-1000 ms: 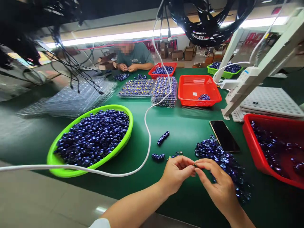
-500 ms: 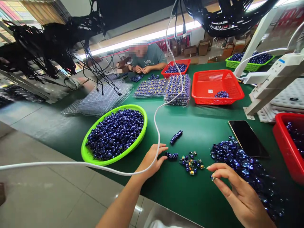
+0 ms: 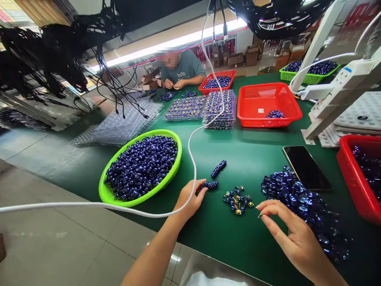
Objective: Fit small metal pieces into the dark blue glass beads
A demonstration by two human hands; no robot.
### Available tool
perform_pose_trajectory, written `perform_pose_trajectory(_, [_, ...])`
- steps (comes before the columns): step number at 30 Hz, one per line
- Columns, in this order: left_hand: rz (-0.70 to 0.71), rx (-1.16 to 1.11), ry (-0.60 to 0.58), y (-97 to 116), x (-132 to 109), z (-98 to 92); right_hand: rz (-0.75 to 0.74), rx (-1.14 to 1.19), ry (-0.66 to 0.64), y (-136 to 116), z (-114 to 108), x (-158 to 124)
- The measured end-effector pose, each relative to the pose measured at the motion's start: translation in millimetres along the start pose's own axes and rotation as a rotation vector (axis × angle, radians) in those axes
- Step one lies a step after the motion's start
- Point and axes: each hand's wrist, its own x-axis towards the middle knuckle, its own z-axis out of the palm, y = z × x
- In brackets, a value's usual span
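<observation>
My left hand (image 3: 192,200) has thumb and forefinger closed round the near end of a row of shiny dark blue rings (image 3: 212,185), which lies on the green table. A second row of rings (image 3: 218,169) lies just beyond it. Between my hands is a small heap of blue rings with yellow and green stones (image 3: 237,200). My right hand (image 3: 290,232) pinches a small ring (image 3: 260,216) between thumb and forefinger, mostly hidden by the fingertips. Beside that hand spreads a loose pile of dark blue rings (image 3: 297,202).
A green basket full of blue rings (image 3: 102,186) stands left. A white cable (image 3: 192,153) crosses in front of my left forearm. A phone (image 3: 306,167), red baskets (image 3: 244,119) and stacked clear trays (image 3: 218,119) are around. A co-worker (image 3: 184,69) sits across the table.
My left thumb and forefinger have closed on the end of the nearer row of rings. My right hand keeps its pinch, and its small ring has turned. The view has shifted slightly.
</observation>
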Motion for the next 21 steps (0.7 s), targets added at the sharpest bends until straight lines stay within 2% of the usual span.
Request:
perform_pose_trajectory(2, [-0.015,-0.094,0.031,10.3,-2.0,-1.4,0.047,0.013,0.027,-0.9,-1.0,0.8])
perform_pose_trajectory(5, [-0.068,-0.352,-0.015,36.7,-2.8,3.1,0.085,0.085,0.052,-4.2,-2.2,2.3])
perform_pose_trajectory(9, [-0.147,-0.841,-0.225,81.9,2.0,23.1,0.051,0.263,0.018,-12.2,-0.2,3.6])
perform_pose_trajectory(11, [-0.157,-0.998,-0.327,102.7,7.3,35.2,0.026,0.322,0.016,-14.7,1.1,3.2])
perform_pose_trajectory(13, [-0.173,-1.078,-0.363,119.6,14.4,45.9,-0.007,0.335,0.072,-15.4,1.1,2.1])
perform_pose_trajectory(16, [-0.187,-1.110,-0.333,135.8,25.6,57.2,-0.052,0.263,0.199,-14.7,-1.3,0.5])
perform_pose_trajectory(21, [-0.160,-1.110,-0.296,139.8,32.9,65.8,-0.141,0.071,0.277,-14.8,-5.0,2.0])
